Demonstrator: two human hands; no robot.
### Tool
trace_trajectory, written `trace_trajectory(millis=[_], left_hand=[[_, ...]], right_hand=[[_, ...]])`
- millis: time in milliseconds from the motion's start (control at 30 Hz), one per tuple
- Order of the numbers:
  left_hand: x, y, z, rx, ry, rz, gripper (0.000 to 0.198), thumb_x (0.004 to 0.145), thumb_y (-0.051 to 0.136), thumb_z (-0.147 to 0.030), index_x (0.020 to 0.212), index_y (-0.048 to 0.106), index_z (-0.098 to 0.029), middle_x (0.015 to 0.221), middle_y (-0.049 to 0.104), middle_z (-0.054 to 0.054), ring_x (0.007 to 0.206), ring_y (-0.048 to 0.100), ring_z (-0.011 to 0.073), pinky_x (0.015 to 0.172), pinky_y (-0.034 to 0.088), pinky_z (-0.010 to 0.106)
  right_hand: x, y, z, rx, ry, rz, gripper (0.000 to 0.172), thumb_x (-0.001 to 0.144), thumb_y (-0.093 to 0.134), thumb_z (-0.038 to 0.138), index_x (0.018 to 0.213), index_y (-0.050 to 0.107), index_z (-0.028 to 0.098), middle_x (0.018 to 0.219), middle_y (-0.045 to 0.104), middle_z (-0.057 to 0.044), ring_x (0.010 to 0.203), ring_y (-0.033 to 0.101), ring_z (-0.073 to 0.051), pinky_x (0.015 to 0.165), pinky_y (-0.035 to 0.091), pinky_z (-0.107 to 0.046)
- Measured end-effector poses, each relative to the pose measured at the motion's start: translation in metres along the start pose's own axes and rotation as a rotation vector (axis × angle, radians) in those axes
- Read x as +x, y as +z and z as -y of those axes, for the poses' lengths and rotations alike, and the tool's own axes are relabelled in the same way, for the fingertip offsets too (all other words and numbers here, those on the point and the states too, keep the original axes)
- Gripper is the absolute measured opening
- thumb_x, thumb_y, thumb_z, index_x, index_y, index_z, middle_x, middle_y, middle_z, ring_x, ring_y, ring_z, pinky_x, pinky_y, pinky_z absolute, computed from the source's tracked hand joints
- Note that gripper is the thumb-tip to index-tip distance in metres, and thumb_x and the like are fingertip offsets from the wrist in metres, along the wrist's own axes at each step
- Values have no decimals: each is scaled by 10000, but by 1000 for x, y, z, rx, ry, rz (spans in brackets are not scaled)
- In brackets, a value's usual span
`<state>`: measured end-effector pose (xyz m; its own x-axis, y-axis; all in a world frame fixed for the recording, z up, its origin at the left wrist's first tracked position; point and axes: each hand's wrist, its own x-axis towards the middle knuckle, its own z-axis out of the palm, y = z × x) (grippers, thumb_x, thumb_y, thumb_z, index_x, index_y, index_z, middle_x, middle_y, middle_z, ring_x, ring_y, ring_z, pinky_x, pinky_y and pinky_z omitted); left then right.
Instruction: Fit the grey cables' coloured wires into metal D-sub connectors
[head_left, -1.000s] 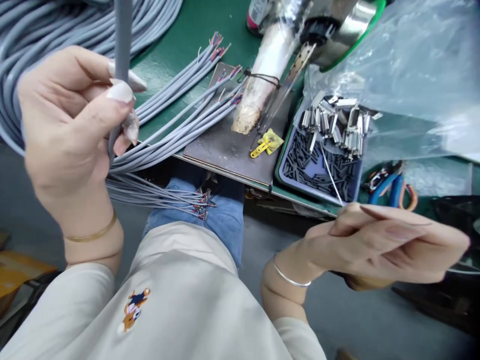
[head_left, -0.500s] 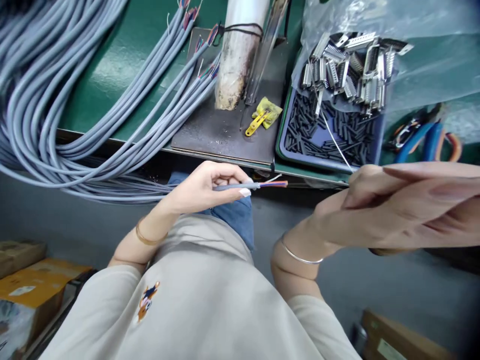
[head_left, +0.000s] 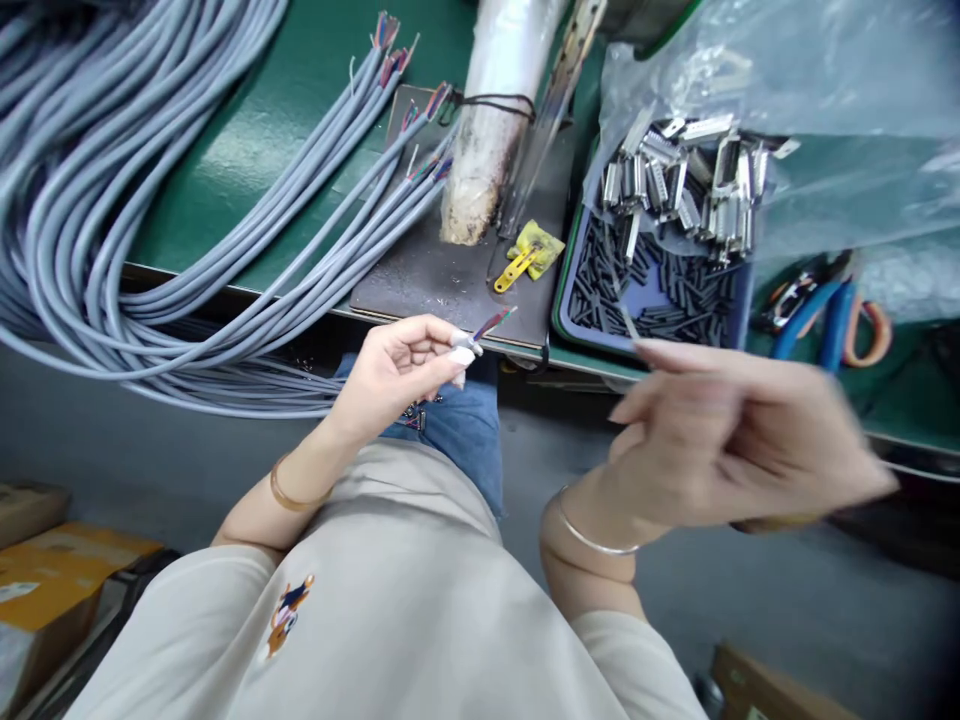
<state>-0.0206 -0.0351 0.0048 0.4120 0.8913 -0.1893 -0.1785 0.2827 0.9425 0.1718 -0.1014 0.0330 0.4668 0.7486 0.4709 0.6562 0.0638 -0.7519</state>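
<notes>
My left hand (head_left: 409,375) pinches a grey multi-core cable close to its stripped end. Thin coloured wires (head_left: 496,321), red, blue and green among them, stick out past the thumb. Much of this cable is hidden by the fingers. On the other side my right hand (head_left: 720,440), smeared by motion, has its fingers curled together. From its fingertips a thin pale strand (head_left: 621,308) reaches up over the blue tray (head_left: 566,325); its exact kind is not clear. Short black tubes (head_left: 600,290) lie in that tray, below a plastic bag of metal connectors (head_left: 667,185).
A large bundle of grey cables (head_left: 150,200) covers the left of the green table (head_left: 225,130). On a dark board (head_left: 427,270) lie a yellow clip (head_left: 517,268) and a plastic-wrapped roll (head_left: 480,130). Blue-and-orange pliers (head_left: 836,320) lie right of the tray. Cardboard boxes (head_left: 75,560) stand below.
The cable end in my left hand has tilted upward and slid deeper behind the fingers. My right hand has moved left and turned, with the pale strand still at its fingertips. The view has shifted slightly.
</notes>
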Motion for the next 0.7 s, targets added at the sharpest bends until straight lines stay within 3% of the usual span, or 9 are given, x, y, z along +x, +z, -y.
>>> trace_trajectory(millis=[100, 233, 333, 433, 600, 700], left_hand=[[2, 5, 2, -61, -25, 17, 261, 745, 839, -279, 882, 676, -128, 649, 684, -10, 463, 505, 31, 431, 385, 141], [3, 7, 5, -105, -42, 20, 266, 710, 850, -225, 878, 674, -120, 686, 692, -8, 582, 622, 58, 548, 484, 139], [3, 7, 8, -108, -26, 20, 237, 721, 829, -216, 882, 685, -118, 703, 690, -8, 625, 647, 69, 623, 526, 157], [3, 6, 11, -66, -7, 14, 179, 762, 786, -221, 877, 695, -119, 708, 692, 2, 634, 643, 74, 637, 523, 169], [5, 5, 17, -38, 52, 12, 160, 772, 771, -228, 870, 717, -114, 748, 704, 17, 667, 642, 79, 648, 522, 172], [5, 5, 17, 1, 83, -10, 148, 795, 759, -239, 862, 730, -110, 728, 704, 17, 653, 638, 81, 643, 523, 173]], right_hand=[[-2, 22, 1, 75, -96, 144, 184, 946, 659, 321, 864, 789, 219, 623, 637, 24, 511, 518, -73, 485, 350, -232], [-9, 36, -9, 230, 76, 328, 85, 912, 700, 263, 902, 770, 216, 782, 669, 16, 515, 439, -54, 470, 318, -230], [-12, 40, -14, 310, 174, 280, 68, 887, 729, 282, 904, 760, 225, 816, 668, 12, 539, 465, -58, 457, 309, -222], [-12, 43, -15, 291, 172, 202, 118, 882, 737, 289, 985, 767, 242, 842, 694, 1, 607, 540, -82, 494, 369, -223], [-12, 46, -18, 262, 155, 415, 117, 918, 691, 285, 875, 773, 214, 817, 714, -14, 614, 555, -94, 555, 421, -247], [-10, 44, -19, 280, 148, 287, 122, 928, 683, 289, 914, 783, 221, 781, 690, -1, 653, 569, -95, 548, 388, -231]])
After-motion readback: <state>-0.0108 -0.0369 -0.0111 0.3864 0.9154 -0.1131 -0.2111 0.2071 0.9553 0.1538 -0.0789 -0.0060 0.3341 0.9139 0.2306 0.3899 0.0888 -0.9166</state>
